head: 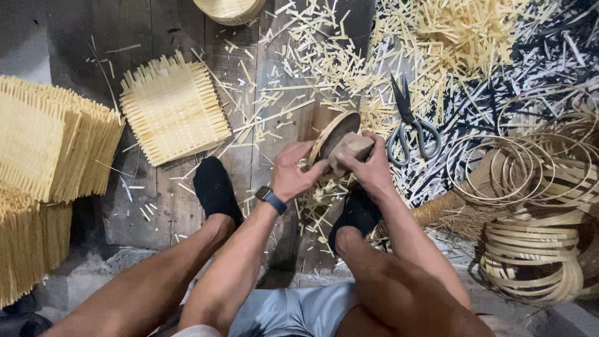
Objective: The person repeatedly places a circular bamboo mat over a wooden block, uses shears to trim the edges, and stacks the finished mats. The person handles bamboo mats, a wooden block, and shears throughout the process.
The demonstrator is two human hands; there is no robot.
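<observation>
At frame centre we see the left hand (292,171) gripping the edge of a round woven bamboo disc (332,132), the right hand (368,165) closed round a wooden block (352,147) pressed on it. Risk as we judge it: the block slips off the rim and strikes the left fingers, or the disc twists loose. Scissors (409,128) lie open just right, near the right wrist; the loose splints (324,62) littering the floor could snag.

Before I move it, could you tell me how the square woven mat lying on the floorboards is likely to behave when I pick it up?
The square woven mat is made of thin pale strips, so it is probably light for its size. It lies flat and holds its square shape, so it is likely fairly stiff, perhaps flexing slightly. Loose strip ends stick out round every edge, so they may snag or fray; lifting from underneath seems safer.
</observation>
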